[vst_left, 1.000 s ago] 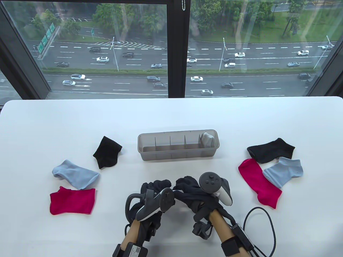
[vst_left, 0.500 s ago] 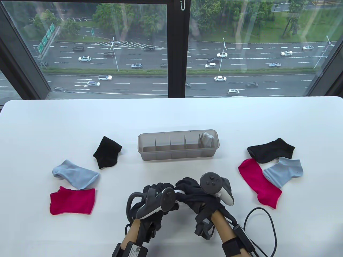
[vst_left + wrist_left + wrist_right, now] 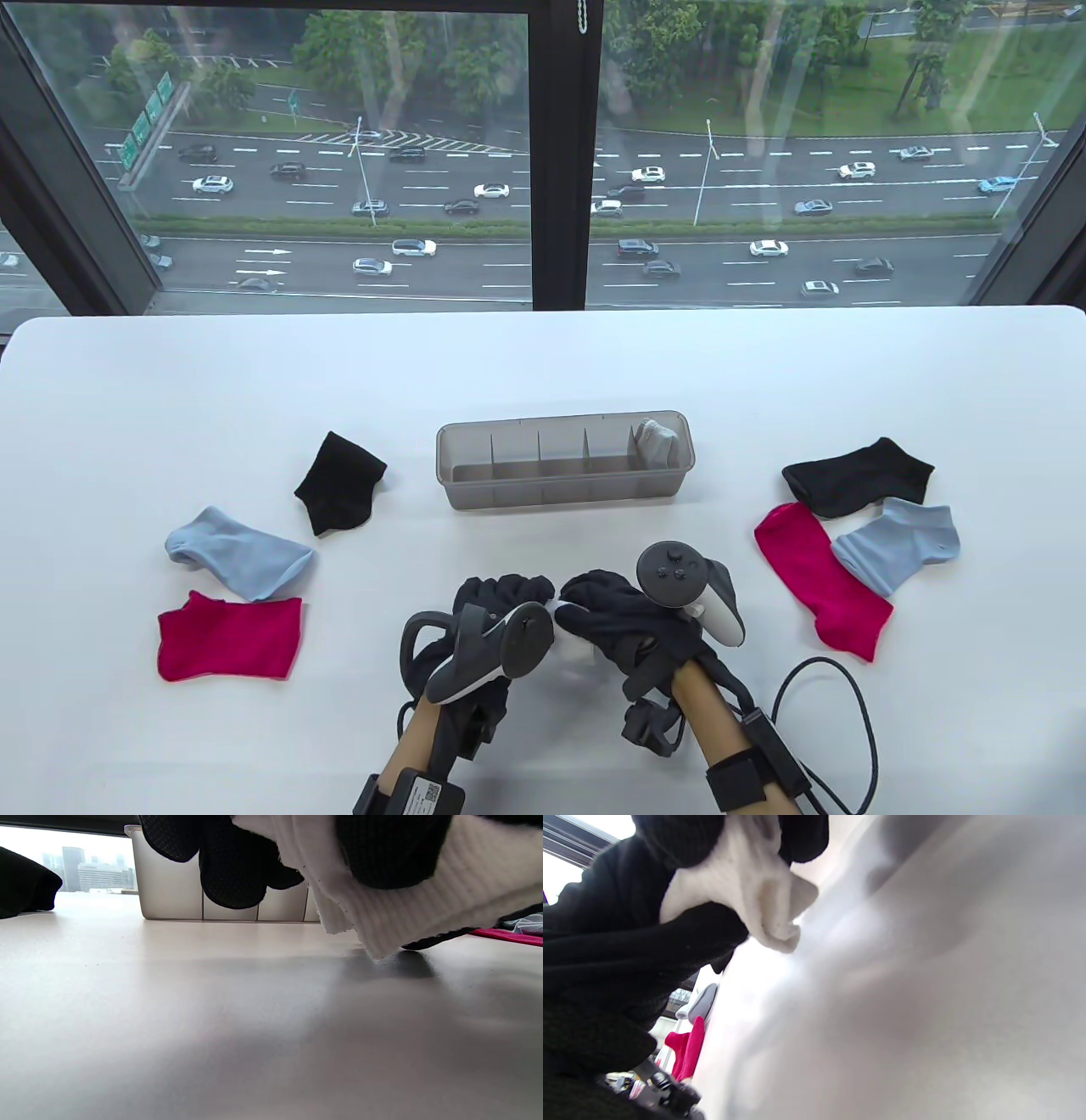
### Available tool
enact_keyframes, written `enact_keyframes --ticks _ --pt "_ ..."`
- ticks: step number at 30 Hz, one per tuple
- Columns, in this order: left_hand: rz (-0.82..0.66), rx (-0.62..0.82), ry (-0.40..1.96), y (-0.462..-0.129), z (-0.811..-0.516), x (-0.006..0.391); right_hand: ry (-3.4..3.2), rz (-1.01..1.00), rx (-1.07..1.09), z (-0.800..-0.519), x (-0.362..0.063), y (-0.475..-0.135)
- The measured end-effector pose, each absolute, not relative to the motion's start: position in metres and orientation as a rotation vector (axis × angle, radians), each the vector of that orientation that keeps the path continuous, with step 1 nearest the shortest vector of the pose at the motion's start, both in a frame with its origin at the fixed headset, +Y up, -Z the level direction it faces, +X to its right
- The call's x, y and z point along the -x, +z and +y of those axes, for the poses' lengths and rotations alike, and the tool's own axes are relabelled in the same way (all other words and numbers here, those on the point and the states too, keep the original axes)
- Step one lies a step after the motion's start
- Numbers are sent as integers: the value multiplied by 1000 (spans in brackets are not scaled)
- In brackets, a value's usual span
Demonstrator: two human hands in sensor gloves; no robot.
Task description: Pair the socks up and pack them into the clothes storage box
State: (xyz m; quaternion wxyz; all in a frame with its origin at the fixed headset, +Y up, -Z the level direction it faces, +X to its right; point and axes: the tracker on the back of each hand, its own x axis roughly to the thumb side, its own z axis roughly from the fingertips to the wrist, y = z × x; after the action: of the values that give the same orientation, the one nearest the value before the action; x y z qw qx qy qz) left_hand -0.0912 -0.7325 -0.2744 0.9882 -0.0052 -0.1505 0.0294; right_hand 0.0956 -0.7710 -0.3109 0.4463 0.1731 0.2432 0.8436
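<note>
Fingers (image 3: 237, 878) of our left hand (image 3: 501, 611) and of our right hand (image 3: 611, 615) curl round the same white sock bundle (image 3: 424, 895), which we hold between both hands just above the table (image 3: 543, 373), near the middle of its near edge. To do this step well, we judge we should keep the two white layers squared, tuck the loose flap that hangs toward the tabletop, and roll the pair tight enough to fit one cell before we carry it over.

Beyond our hands, toward the table's middle, stands the storage box (image 3: 475, 492); a grey-white pair (image 3: 657, 440) already fills its rightmost compartment, and the other cells look bare.

Near the left edge lie a black sock (image 3: 339, 480), a pale blue sock (image 3: 237, 552) and a magenta sock (image 3: 229, 637). Near the right edge lie their likely mates: black (image 3: 857, 475), pale blue (image 3: 899, 543) overlapping magenta (image 3: 819, 586).

Nothing lies between our hands and the box. A cable (image 3: 857, 722) loops by our right wrist and could snag.
</note>
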Motion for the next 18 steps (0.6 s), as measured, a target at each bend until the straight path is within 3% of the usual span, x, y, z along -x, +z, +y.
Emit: enact_keyframes --ticks 3,6,10,15,18 --pt "-312 92 67 -277 -734 93 2183 656 -543 -764 -92 -310" --pt "-333 156 129 -279 -735 97 2290 407 -521 -759 -93 -309" --pt "-332 269 209 -280 -737 101 2250 403 -528 -757 -94 -309" --pt "-285 158 67 -276 -738 92 2182 436 -503 -758 -90 -307" --pt "-231 -9 15 -274 -735 91 2079 493 -481 -760 -89 -307"
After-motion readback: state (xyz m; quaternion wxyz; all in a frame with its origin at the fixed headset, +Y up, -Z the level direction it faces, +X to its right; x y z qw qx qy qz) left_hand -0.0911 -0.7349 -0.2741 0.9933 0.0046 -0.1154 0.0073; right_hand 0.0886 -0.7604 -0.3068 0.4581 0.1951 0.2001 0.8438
